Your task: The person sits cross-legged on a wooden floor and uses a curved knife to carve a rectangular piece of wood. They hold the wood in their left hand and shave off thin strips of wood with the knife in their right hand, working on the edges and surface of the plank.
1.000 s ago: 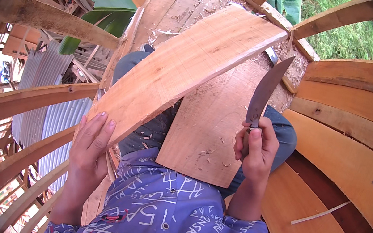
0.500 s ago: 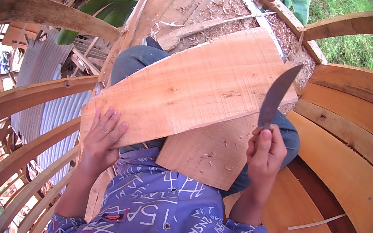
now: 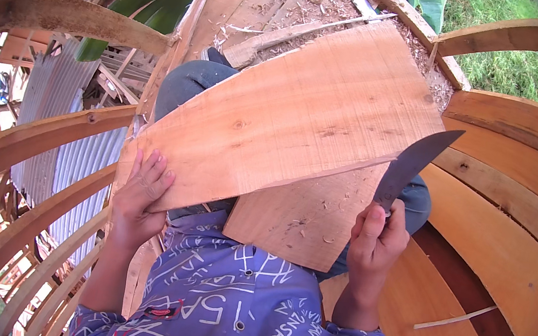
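A wide, pale wooden board (image 3: 276,114) with one curved edge lies slanting across my lap. My left hand (image 3: 144,188) grips its narrow left end, fingers lying on the top face and the thumb at the near edge. In my right hand (image 3: 377,241) is a broad, dark-bladed knife (image 3: 414,162), its handle wrapped by my fingers. The blade points up and to the right, just beside the board's near right edge; I cannot tell if they touch. Under that edge a second wooden board (image 3: 298,230) rests between my legs, with a few shavings on it.
Curved wooden ribs (image 3: 45,143) rise at the left, and planked sides (image 3: 502,221) at the right. Shavings and a long wood strip (image 3: 301,38) lie on the planks ahead. A thin stick (image 3: 454,318) lies at the lower right. Corrugated metal sheets (image 3: 53,89) show beyond the ribs.
The knife has tipped to the right, with my right hand slightly lower. The board's wide end has swung a little farther away from me, while my left hand keeps its hold.
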{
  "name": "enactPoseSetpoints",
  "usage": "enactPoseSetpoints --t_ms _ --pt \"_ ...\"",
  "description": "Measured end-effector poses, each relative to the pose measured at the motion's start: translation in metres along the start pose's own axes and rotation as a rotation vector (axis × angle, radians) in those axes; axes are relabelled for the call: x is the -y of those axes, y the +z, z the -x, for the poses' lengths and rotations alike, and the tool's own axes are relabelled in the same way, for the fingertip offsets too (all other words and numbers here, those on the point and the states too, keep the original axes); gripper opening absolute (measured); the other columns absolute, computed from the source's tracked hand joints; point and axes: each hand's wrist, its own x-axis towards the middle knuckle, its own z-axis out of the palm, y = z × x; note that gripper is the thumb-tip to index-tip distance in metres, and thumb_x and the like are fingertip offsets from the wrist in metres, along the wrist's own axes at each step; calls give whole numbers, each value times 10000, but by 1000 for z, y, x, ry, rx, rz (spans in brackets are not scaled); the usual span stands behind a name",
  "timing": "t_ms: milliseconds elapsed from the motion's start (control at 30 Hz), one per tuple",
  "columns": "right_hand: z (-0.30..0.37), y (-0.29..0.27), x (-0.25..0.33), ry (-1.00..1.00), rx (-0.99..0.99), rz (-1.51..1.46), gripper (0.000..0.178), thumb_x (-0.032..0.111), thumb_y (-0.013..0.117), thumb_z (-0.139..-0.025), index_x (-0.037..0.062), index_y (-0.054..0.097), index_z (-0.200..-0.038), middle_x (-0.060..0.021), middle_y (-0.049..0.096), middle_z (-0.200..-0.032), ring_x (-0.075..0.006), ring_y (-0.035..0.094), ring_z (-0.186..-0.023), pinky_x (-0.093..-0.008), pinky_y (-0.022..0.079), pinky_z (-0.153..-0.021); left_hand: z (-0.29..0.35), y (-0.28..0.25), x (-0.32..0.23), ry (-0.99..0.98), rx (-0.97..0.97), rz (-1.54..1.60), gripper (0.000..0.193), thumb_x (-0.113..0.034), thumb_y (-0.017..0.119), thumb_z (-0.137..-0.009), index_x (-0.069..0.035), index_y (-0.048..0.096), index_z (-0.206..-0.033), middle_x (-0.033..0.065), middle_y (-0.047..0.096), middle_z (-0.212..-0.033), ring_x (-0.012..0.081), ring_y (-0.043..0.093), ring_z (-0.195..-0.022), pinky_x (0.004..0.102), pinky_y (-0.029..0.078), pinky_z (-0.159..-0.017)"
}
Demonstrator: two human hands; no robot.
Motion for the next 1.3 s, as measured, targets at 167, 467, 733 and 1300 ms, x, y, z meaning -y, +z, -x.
enactPoseSetpoints --t_ms 167,467,733,1300 --pt "-9 -7 7 60 -101 -230 305 265 435 -1011 33 491 -821 -1 428 -555 -37 374 -430 -189 268 -389 -1 3 -3 -17 -35 16 564 153 566 -598 -22 671 -1125 213 612 -1228 396 505 -1248 587 265 -1109" --pt "-11 -15 1 79 35 -165 102 82 561 -932 -20 571 -931 -63 507 -593 -87 461 -493 -253 377 -473 0 3 -1 -4 -41 15 556 153 571 -597 -21 676 -1115 219 618 -1214 395 512 -1241 586 268 -1108" --pt "-14 -6 12 -22 148 -32 111 98 569 -928 -10 581 -904 -52 491 -568 -69 461 -497 -238 360 -468 1 4 1 -1 -37 12 553 149 583 -606 -26 676 -1122 220 614 -1221 395 508 -1244 587 262 -1111" --pt "-8 -1 9 81 133 -59 151 99 537 -937 -12 556 -836 -65 489 -566 -80 462 -504 -268 379 -476 2 8 3 2 -37 -5 542 142 591 -609 -24 677 -1118 218 613 -1223 384 509 -1245 586 260 -1114"
